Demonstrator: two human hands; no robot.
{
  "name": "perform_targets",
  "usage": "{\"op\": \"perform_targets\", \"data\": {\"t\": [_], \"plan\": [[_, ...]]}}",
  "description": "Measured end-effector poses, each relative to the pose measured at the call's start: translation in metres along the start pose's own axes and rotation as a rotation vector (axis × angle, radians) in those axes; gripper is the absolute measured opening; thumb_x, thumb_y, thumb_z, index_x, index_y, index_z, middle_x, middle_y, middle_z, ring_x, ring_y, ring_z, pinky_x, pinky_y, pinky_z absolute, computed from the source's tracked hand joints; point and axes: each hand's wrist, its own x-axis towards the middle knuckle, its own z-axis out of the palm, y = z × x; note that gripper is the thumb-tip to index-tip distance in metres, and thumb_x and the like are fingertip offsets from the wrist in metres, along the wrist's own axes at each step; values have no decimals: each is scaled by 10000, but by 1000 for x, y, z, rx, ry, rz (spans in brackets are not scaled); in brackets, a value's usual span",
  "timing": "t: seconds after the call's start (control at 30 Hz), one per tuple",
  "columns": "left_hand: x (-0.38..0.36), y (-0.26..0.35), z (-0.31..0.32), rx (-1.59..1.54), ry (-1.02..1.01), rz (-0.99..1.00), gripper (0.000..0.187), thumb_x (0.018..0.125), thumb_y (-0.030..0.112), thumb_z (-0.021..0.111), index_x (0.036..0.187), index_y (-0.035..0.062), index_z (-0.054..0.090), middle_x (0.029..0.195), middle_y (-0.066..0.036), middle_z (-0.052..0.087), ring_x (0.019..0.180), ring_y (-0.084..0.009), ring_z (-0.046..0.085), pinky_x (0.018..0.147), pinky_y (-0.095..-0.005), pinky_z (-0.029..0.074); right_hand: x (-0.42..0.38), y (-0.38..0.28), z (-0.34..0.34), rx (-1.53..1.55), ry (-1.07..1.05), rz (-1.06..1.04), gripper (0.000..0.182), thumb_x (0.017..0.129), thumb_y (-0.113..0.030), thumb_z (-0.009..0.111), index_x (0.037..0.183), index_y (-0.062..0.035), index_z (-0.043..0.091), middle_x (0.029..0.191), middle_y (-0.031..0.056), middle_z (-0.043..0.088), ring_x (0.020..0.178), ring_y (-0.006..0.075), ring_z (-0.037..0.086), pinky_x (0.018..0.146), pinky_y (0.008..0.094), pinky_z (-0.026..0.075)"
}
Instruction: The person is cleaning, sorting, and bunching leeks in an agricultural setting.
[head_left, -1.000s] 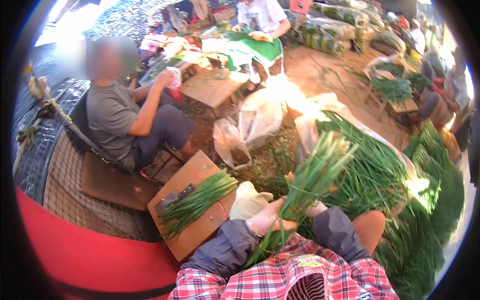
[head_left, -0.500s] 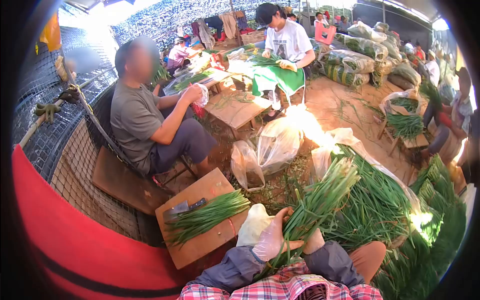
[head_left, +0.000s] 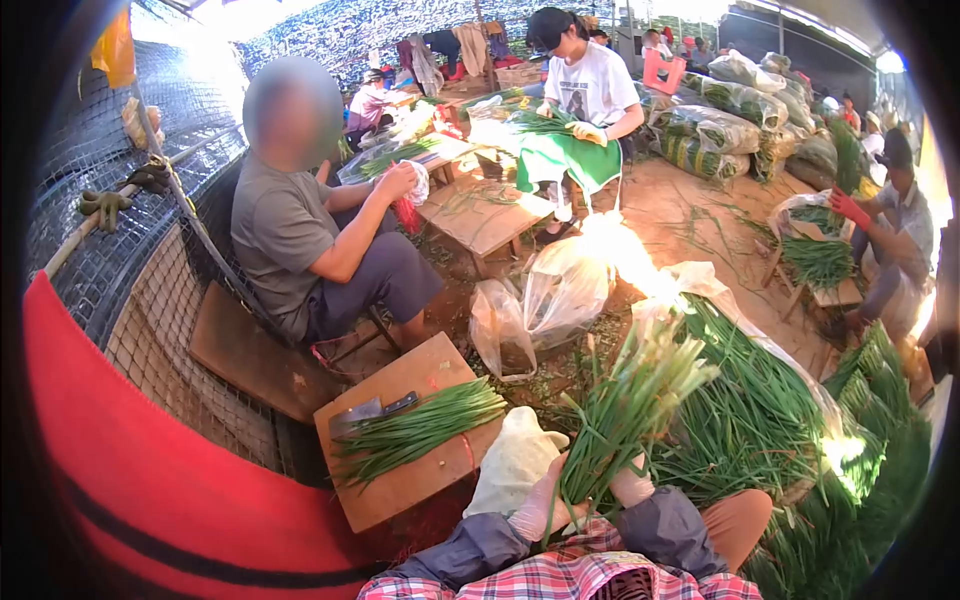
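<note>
A loose bunch of garlic chives [head_left: 630,405] stands upright in front of my chest, its pale ends on top. My left hand [head_left: 545,502], in a thin clear glove, is closed around its lower left side. On the lower right side, my right hand [head_left: 632,483] grips the same bunch, its fingers partly hidden by leaves. A pale cloth-like covering [head_left: 512,462] lies over my knee beside the left hand. To the left, a wooden board [head_left: 400,488] carries a flat bundle of chives [head_left: 425,428] and a cleaver [head_left: 372,412].
A large heap of chives [head_left: 745,410] in open plastic lies at my right. A clear plastic bag [head_left: 560,295] sits ahead on the ground. One person [head_left: 300,220] sits at front left, another [head_left: 585,100] works across a low table [head_left: 485,215]. Stuffed sacks [head_left: 720,130] are piled behind.
Both hands have drawn closer together around the bunch, and its leaves stand more upright. My left hand's fingers, extended before, now wrap lower on the bunch. The view has shifted slightly.
</note>
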Motion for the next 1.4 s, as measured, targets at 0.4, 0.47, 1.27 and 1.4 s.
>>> {"op": "perform_targets", "data": {"t": [0.4,0.47,1.27,1.4], "plan": [[-49,59,-12,-110,-529,-199,655,740,63,632,1320,-20,339,984,-165,610,555,-203,591,493,-286,486,12,-102,-45,-992,-233,438,352,837,-129,607,1179,-45,591,820,2,628,720,79,547,684,254,458],[-53,73,-3,-12,-507,-138,646,744,68,647,1310,-12,346,984,-177,609,537,-210,593,486,-284,487,31,-84,-92,-986,-21,372,286,846,-166,593,1110,-60,622,676,-28,574,587,75,490,577,255,415],[17,4,2,376,-178,-91,527,683,17,695,1173,56,504,1000,-60,592,850,-185,600,688,-306,517,19,-26,18,592,135,256,773,763,-706,472,1249,-105,477,1126,81,575,989,229,555,859,403,463],[6,17,-3,279,-141,-207,424,730,-12,598,1142,41,517,881,-76,612,675,-155,595,570,-282,507,16,-36,6,403,82,307,822,795,-716,396,1322,-86,402,1249,95,509,1124,243,489,963,402,382]]}}
